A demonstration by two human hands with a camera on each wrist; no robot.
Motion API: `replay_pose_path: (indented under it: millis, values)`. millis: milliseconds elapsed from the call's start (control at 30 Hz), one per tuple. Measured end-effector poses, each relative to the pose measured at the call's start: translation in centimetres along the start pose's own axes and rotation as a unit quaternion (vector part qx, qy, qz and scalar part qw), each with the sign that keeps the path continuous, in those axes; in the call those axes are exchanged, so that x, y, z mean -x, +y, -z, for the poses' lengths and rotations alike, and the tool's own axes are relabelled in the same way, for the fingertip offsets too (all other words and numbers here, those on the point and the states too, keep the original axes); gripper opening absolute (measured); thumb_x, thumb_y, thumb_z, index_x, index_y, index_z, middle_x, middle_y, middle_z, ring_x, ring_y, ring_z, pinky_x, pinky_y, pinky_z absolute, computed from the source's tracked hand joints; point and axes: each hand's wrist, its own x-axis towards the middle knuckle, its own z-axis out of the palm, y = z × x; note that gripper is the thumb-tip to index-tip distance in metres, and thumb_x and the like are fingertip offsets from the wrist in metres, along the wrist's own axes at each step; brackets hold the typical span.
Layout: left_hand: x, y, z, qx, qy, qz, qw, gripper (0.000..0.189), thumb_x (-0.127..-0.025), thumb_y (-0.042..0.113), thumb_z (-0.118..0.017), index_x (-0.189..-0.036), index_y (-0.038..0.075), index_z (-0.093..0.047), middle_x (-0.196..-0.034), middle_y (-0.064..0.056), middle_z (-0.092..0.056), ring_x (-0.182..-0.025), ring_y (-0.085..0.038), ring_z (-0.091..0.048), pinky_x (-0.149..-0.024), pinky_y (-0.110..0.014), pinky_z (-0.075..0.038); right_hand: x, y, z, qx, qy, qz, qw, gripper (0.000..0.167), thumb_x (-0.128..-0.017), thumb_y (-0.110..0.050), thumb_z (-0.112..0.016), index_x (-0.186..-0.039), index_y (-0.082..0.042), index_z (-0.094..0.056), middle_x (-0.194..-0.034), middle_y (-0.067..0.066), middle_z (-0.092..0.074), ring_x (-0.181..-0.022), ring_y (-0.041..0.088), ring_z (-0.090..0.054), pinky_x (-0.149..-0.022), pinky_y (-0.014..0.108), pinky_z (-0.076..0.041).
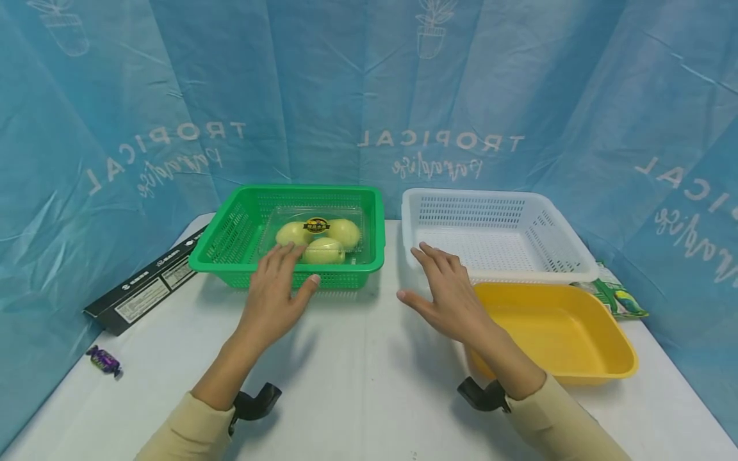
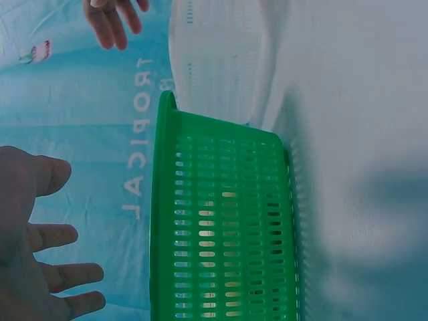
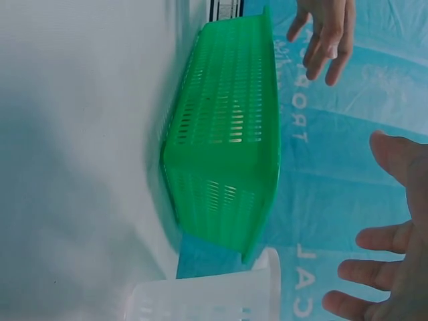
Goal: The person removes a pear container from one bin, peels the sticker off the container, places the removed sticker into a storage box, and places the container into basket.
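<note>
My left hand, its fingers extended and holding nothing, hovers before the front rim of a green basket. Inside that basket lies a clear plastic box with a dark label and several pale yellow-green round fruits. In the left wrist view the left hand appears at the left, apart from the basket. My right hand, also with fingers spread and nothing in it, is above the table near the front left corner of a white basket. The right wrist view shows this hand touching nothing.
A yellow basin stands in front of the white basket. A green packet lies partly behind them. To the left are a long black box and a purple wrapped candy. A blue printed curtain hangs behind the table.
</note>
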Motion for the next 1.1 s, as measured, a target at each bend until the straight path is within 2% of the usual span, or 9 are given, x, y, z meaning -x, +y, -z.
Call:
replay_pose_path:
  millis: [300,467,667,867,1100]
  values:
    - [-0.4,-0.7,-0.1,0.045,0.032,-0.015,0.9984,0.052,-0.092,0.026,-0.057,-0.139,0.007,-0.042,-0.142,-0.019,-0.042,-0.133,-0.04,-0.033,-0.106,-0.061,-0.025,-0.8,-0.2,-0.3,-0.03,-0.011,-0.005,0.9995,0.074,-0.088,-0.047,-0.061,-0.146,-0.011,-0.032,-0.152,0.011,-0.032,-0.132,0.036,-0.034,-0.107,0.057,-0.028]
    - [-0.6,-1.2,-0.1,0.064,0.038,-0.018,0.997,0.052,-0.093,0.023,-0.057,-0.139,0.006,-0.042,-0.141,-0.019,-0.044,-0.131,-0.04,-0.036,-0.106,-0.059,-0.028,-1.2,-0.4,-0.4,-0.046,-0.019,-0.004,0.9988,0.073,-0.089,-0.047,-0.059,-0.147,-0.012,-0.031,-0.152,0.01,-0.032,-0.133,0.035,-0.033,-0.11,0.057,-0.027]
    - [-1.0,-1.4,0.0,0.083,0.045,-0.005,0.9955,0.05,-0.094,0.023,-0.056,-0.139,0.007,-0.042,-0.14,-0.018,-0.046,-0.129,-0.037,-0.04,-0.103,-0.058,-0.035,-1.8,-0.7,-0.5,-0.053,-0.028,-0.006,0.9982,0.071,-0.09,-0.045,-0.058,-0.148,-0.013,-0.03,-0.152,0.009,-0.032,-0.134,0.032,-0.034,-0.11,0.053,-0.03]
    - [-1.3,-1.8,0.2,0.105,0.043,0.012,0.9935,0.048,-0.095,0.024,-0.053,-0.14,0.009,-0.042,-0.14,-0.018,-0.046,-0.131,-0.037,-0.039,-0.103,-0.059,-0.034,-2.3,-1.0,-0.6,-0.066,-0.032,-0.001,0.9973,0.071,-0.091,-0.046,-0.057,-0.147,-0.013,-0.03,-0.152,0.008,-0.033,-0.134,0.03,-0.034,-0.111,0.052,-0.031]
    - [-1.6,-2.5,0.1,0.127,0.052,0.018,0.9904,0.047,-0.096,0.023,-0.053,-0.139,0.009,-0.043,-0.136,-0.019,-0.049,-0.127,-0.036,-0.044,-0.1,-0.056,-0.038,-3.1,-1.2,-1.0,-0.092,-0.041,0.0,0.9949,0.069,-0.092,-0.044,-0.057,-0.147,-0.011,-0.031,-0.151,0.009,-0.034,-0.136,0.03,-0.034,-0.111,0.052,-0.031]
